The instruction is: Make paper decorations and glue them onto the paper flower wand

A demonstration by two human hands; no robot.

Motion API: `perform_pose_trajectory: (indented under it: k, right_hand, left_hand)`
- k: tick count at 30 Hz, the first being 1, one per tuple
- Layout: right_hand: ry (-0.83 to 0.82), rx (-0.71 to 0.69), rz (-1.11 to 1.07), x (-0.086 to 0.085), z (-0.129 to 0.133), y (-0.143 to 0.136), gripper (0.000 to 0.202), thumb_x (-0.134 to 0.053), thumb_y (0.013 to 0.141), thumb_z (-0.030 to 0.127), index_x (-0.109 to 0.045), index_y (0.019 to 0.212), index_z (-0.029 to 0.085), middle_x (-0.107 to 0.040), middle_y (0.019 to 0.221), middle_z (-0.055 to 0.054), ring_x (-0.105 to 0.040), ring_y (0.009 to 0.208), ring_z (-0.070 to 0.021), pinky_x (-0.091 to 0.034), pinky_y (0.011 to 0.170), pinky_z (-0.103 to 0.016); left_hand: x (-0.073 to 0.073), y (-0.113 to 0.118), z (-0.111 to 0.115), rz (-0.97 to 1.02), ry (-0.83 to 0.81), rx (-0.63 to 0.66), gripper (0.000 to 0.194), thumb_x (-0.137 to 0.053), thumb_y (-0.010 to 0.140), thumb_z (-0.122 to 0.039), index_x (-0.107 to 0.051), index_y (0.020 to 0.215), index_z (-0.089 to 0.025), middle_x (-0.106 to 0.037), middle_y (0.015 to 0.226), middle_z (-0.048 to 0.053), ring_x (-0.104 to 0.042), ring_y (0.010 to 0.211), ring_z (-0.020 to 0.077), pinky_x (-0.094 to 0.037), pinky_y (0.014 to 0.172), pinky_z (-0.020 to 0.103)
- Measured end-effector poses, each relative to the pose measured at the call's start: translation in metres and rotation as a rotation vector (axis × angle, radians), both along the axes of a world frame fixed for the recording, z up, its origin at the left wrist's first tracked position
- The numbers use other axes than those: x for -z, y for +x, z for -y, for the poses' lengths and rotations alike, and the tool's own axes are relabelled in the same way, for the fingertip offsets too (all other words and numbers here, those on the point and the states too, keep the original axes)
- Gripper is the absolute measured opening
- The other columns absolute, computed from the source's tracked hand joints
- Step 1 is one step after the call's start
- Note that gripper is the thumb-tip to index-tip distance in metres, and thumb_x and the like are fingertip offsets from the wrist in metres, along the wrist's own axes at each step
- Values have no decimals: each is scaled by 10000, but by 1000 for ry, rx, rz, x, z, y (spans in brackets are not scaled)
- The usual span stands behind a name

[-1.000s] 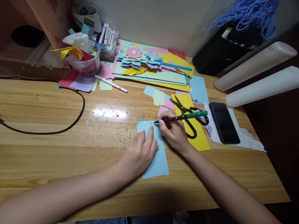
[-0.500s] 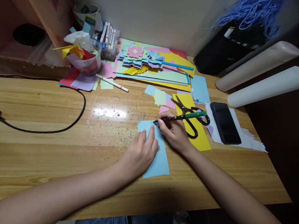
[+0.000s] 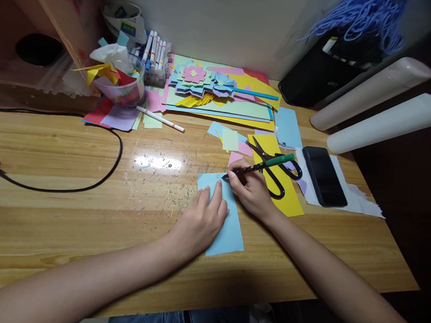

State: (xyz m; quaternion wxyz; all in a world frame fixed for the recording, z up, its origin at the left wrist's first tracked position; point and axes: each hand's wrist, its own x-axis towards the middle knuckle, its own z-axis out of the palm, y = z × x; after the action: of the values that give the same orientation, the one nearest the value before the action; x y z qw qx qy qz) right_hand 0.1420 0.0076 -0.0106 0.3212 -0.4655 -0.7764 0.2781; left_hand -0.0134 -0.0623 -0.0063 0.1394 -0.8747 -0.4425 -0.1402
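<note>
My left hand [image 3: 205,211] lies flat on a sheet of light blue paper [image 3: 228,237], fingers spread and pressing it against the wooden table. In my right hand [image 3: 249,190] is a black pen [image 3: 260,166] with coloured spots and a green end, gripped between thumb and fingers. The pen's tip meets the paper near its top edge, where a small, faint drawn mark shows. Just beyond my right hand, black-handled scissors [image 3: 279,188] rest half open on a yellow sheet [image 3: 291,201].
A phone [image 3: 325,177] lies on white paper at the right, near two white rolls [image 3: 387,122]. Paper flowers [image 3: 194,76] sit on stacked coloured sheets at the back. A plastic cup of scraps [image 3: 121,91], a white marker [image 3: 160,118] and a black cable [image 3: 106,177] are leftward.
The pen tip has shifted very slightly and its green end has swung a little toward me. A small mark beside the tip now shows more plainly. My left hand stays put.
</note>
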Motion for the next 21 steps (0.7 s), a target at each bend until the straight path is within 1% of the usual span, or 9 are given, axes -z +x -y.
perform_pose_trajectory:
  k: [6,13,21]
  right_hand:
    - [17,15,-11,-1,0,0,67,-453,872,229,-467,807,225,-507,716,2,-495,675,-168,-393,643,-300]
    - [50,42,-39,0,0,0,65,-455,875,234,-463,811,228,-502,720,-3,-497,702,-179,-397,651,-313]
    - [49,31,-8,-1,-1,-1,63,-465,867,225,-470,804,224,-511,743,-11,-501,719,-180,-402,643,-307]
  left_hand:
    - [0,0,0,-5,-6,5,243,-438,905,-266,-614,849,-108,-613,1188,145,-620,874,226,-474,736,323]
    - [0,0,-1,17,2,15,226,-457,898,-258,-603,826,-101,-623,1171,151,-623,858,237,-478,698,325]
    - [0,0,0,17,5,1,231,-454,900,-265,-609,827,-110,-626,1169,139,-624,858,229,-478,707,320]
